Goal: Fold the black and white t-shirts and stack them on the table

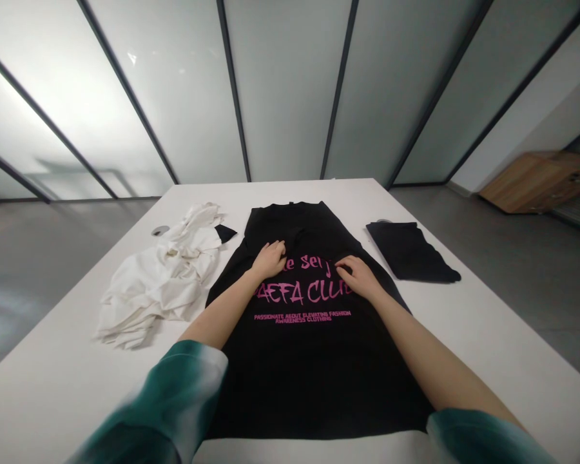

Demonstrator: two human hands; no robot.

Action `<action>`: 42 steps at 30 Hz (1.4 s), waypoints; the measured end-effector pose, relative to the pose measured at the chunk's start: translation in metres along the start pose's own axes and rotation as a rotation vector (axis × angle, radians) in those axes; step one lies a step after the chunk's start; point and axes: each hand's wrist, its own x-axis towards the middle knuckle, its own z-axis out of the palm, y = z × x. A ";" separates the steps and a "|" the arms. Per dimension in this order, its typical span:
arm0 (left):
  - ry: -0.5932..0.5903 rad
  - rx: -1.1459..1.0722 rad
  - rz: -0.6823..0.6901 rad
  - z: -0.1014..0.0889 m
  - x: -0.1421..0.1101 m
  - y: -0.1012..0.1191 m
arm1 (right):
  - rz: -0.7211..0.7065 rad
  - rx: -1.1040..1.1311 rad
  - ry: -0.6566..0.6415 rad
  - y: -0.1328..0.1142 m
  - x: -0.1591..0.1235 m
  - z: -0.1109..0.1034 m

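Note:
A black T-shirt (309, 361) with pink lettering lies flat in the middle of the white table (488, 335). My left hand (269, 259) rests on the shirt just left of the lettering, fingers curled and pressing into the fabric. My right hand (359, 274) lies on the right end of the lettering, fingers bent and bunched on the cloth. Whether either hand pinches the fabric or only presses on it does not show. Both forearms stretch over the shirt, with green and white sleeves pushed up near the camera.
A heap of white garments (159, 277) lies on the table to the left of the shirt. A folded black garment (408, 251) sits to the right. A small round metal fitting (160, 230) is set in the tabletop at far left. Glass walls stand behind.

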 end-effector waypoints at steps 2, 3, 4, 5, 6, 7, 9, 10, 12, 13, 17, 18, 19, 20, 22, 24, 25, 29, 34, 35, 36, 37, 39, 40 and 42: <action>0.084 -0.035 0.001 -0.004 -0.002 0.000 | 0.002 -0.005 -0.001 0.000 0.000 0.000; 0.139 -0.046 -0.003 -0.007 -0.003 0.000 | 0.003 -0.007 0.000 0.000 0.000 0.000; 0.180 -0.052 0.001 -0.010 -0.004 0.001 | 0.003 -0.008 0.001 0.000 0.000 0.000; 0.186 -0.054 0.020 -0.012 -0.006 0.001 | 0.003 -0.008 0.001 0.000 0.000 0.000; 0.159 -0.058 0.054 -0.015 -0.007 0.001 | 0.002 -0.008 0.000 0.000 0.000 0.000; 0.113 -0.063 0.093 -0.018 -0.008 0.000 | 0.001 -0.008 0.000 0.000 0.000 0.000; 0.071 -0.073 0.115 -0.023 -0.008 -0.004 | 0.000 -0.007 0.000 0.000 0.000 0.000; 0.104 -0.071 0.080 -0.025 -0.007 -0.008 | 0.000 -0.006 0.001 0.000 0.000 0.000; 0.218 -0.032 -0.052 -0.028 -0.004 -0.016 | 0.006 -0.008 0.005 -0.001 0.000 0.000; 0.249 0.000 -0.122 -0.029 -0.003 -0.020 | 0.013 -0.012 0.010 -0.002 -0.001 0.000; 0.101 0.106 -0.277 -0.024 0.000 -0.034 | 0.103 -0.066 0.041 -0.010 0.001 -0.003; 0.043 0.122 -0.285 -0.022 -0.001 -0.036 | 0.140 -0.096 0.037 -0.012 0.003 -0.005; -0.004 0.136 -0.285 -0.020 -0.003 -0.037 | 0.174 -0.132 0.021 -0.013 0.007 -0.008; -0.038 0.149 -0.283 -0.018 -0.005 -0.038 | 0.198 -0.171 -0.007 -0.014 0.011 -0.011; -0.072 0.167 -0.283 -0.016 -0.008 -0.038 | 0.199 -0.246 -0.066 -0.013 0.023 -0.017; -0.081 0.172 -0.286 -0.015 -0.010 -0.039 | 0.129 -0.295 -0.084 -0.008 0.035 -0.022; -0.080 0.169 -0.286 -0.015 -0.011 -0.039 | 0.076 -0.306 -0.078 -0.003 0.041 -0.023; 0.008 0.112 -0.233 -0.017 -0.011 -0.044 | -0.017 -0.276 -0.057 0.019 0.056 -0.017; 0.333 0.090 -0.472 -0.036 -0.009 -0.067 | 0.282 -0.277 0.075 0.036 0.066 -0.010; 0.317 0.098 -0.550 -0.041 -0.009 -0.073 | 0.362 -0.311 0.090 0.037 0.069 -0.012; 0.256 0.098 -0.617 -0.047 -0.008 -0.078 | 0.443 -0.346 0.080 0.037 0.074 -0.014; 0.170 0.088 -0.668 -0.052 -0.007 -0.082 | 0.520 -0.374 0.041 0.037 0.078 -0.017; 0.002 0.073 -0.718 -0.060 -0.005 -0.088 | 0.620 -0.397 -0.085 0.037 0.087 -0.024; -0.056 0.083 -0.718 -0.062 -0.005 -0.090 | 0.638 -0.398 -0.144 0.037 0.090 -0.027; -0.092 0.134 -0.705 -0.063 -0.006 -0.091 | 0.650 -0.399 -0.187 0.037 0.094 -0.032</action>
